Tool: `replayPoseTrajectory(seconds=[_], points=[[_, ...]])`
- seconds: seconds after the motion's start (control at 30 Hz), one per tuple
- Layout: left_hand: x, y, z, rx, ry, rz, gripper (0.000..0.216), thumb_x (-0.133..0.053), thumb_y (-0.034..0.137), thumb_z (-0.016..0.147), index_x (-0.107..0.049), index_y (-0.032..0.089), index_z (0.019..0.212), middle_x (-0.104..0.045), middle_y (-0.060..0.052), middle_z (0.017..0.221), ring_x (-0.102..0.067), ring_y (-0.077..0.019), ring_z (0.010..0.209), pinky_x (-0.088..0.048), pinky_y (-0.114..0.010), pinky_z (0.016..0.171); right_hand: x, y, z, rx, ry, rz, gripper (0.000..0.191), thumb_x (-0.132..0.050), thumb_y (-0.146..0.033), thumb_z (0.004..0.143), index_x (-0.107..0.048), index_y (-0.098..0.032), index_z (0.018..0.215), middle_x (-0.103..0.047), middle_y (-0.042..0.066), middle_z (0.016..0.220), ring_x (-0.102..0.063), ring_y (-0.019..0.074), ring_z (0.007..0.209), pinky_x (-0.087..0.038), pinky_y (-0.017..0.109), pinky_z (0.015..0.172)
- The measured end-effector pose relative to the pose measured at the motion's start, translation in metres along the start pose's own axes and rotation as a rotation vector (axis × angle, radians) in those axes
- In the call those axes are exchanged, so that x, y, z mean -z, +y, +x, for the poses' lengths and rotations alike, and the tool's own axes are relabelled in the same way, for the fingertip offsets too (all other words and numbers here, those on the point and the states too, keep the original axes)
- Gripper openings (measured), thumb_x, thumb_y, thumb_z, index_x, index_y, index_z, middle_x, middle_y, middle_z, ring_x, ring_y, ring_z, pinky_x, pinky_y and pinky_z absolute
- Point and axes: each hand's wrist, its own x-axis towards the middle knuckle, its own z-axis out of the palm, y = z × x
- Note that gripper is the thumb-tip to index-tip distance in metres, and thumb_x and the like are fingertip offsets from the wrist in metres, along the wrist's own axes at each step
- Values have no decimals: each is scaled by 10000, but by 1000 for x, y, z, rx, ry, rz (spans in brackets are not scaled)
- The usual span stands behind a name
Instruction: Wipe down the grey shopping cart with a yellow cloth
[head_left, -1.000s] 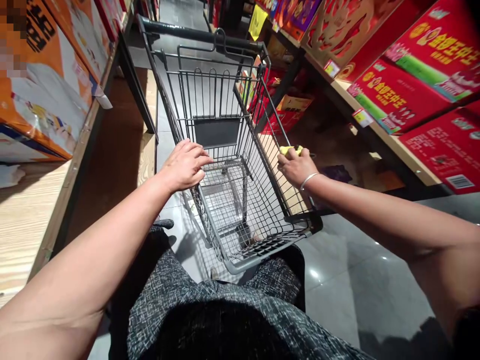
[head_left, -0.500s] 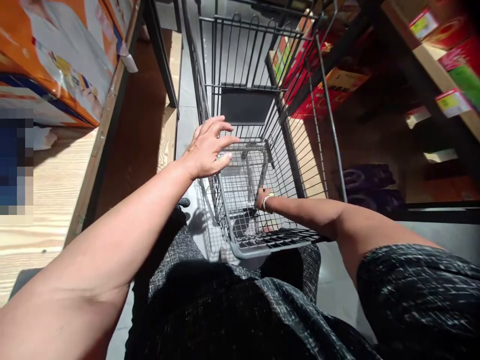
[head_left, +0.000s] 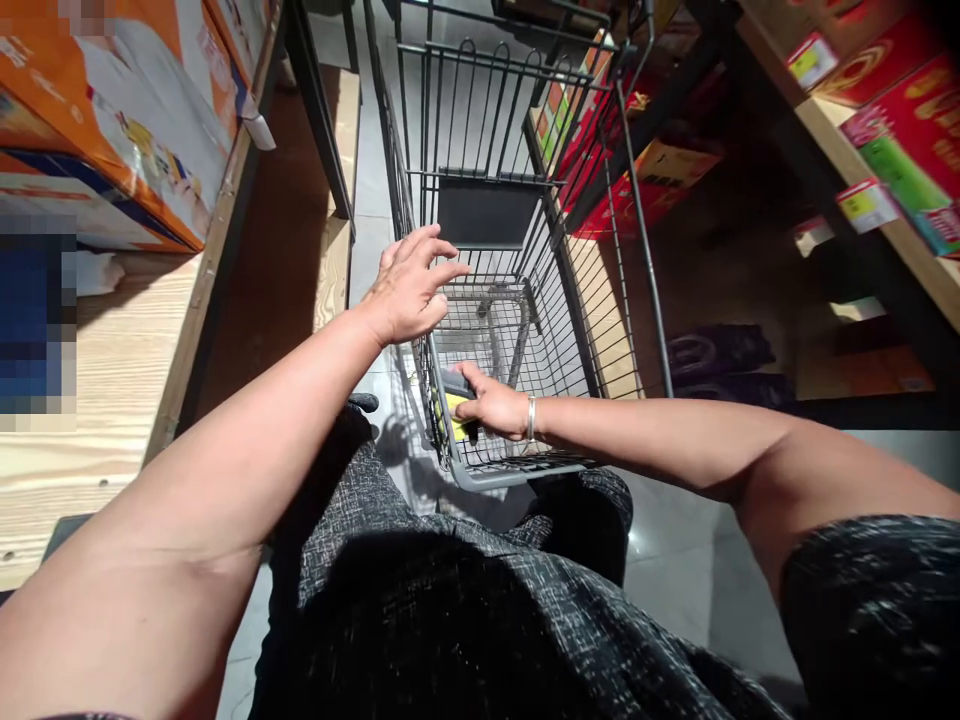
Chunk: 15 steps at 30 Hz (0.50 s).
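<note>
A metal wire shopping cart (head_left: 651, 270) stands in front of me, with a dark panel (head_left: 487, 212) toward its far end. My left hand (head_left: 411, 288) hovers over the cart's left side, fingers spread and nothing in them. Down inside the basket, my right hand (head_left: 499, 405), with a bracelet at the wrist, grips a yellow and dark grey item (head_left: 454, 408). Fingers and the cart's rim hide part of this item, and its kind cannot be made out.
On the left, a wooden shelf (head_left: 97, 350) bears orange and white packages (head_left: 161, 120). Shelves on the right hold red boxes (head_left: 911, 130) and price tags (head_left: 866, 205). Purple packs (head_left: 720, 350) lie low on the right. Grey floor tiles (head_left: 667, 530) show beneath.
My right hand has come up from deep in the cart and moved left, bringing the yellow and dark grey item into sight. My left hand has shifted only slightly.
</note>
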Motion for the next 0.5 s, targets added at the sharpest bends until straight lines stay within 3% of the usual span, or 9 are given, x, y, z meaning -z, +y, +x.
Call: replayPoseTrajectory(seconds=[0.1, 0.17, 0.23, 0.3, 0.4, 0.47, 0.5], points=[[-1, 0, 0, -3, 5, -4, 475, -520, 448, 931, -601, 357, 1389, -533, -67, 1496, -271, -389, 1525, -242, -652, 1202, 13, -19, -22, 339, -22, -211, 611, -698, -222, 710, -415, -271, 1249, -553, 17, 1118, -579, 181, 987, -556, 423, 930], [-1, 1, 0, -13, 7, -9, 491, -535, 468, 924, -598, 356, 1397, -525, -70, 1503, -268, -381, 1522, -240, -644, 1213, 21, -15, -23, 533, 6, -362, 592, -677, -209, 728, -423, -265, 1260, -514, 42, 1222, -540, 215, 1150, -484, 477, 1061], [-2, 3, -1, -26, 2, -15, 502, -546, 473, 916, -596, 365, 1404, -514, -64, 1512, -273, -375, 1518, -243, -636, 1221, 31, 0, -12, 604, -15, -548, 582, -657, -152, 709, -458, -257, 1246, -465, 72, 1328, -465, 250, 1294, -401, 515, 1150], [-4, 5, -2, -37, 0, -25, 511, -554, 460, 908, -593, 373, 1410, -502, -56, 1523, -276, -375, 1515, -251, -634, 1222, 43, 22, 4, 509, -151, -776, 578, -649, -88, 678, -525, -251, 1218, -440, 92, 1416, -408, 268, 1364, -360, 511, 1182], [-8, 8, -3, -47, 12, -48, 526, -569, 437, 894, -590, 377, 1416, -485, -53, 1534, -260, -386, 1521, -256, -642, 1219, 63, 54, 23, 174, -423, -1103, 522, -677, -77, 699, -647, -264, 1185, -483, 83, 1471, -443, 273, 1308, -388, 486, 1139], [-10, 9, -2, -44, 24, -63, 524, -577, 430, 890, -589, 390, 1412, -480, -45, 1533, -242, -390, 1531, -251, -650, 1220, 75, 70, 26, -40, -481, -1270, 445, -714, -135, 737, -708, -280, 1157, -528, 80, 1454, -477, 278, 1242, -410, 482, 1091], [-12, 10, -2, -40, 30, -70, 519, -578, 429, 891, -590, 397, 1409, -477, -40, 1532, -236, -390, 1535, -244, -654, 1223, 81, 76, 24, -124, -426, -1338, 399, -737, -173, 744, -732, -285, 1126, -550, 81, 1429, -491, 281, 1216, -422, 476, 1067]])
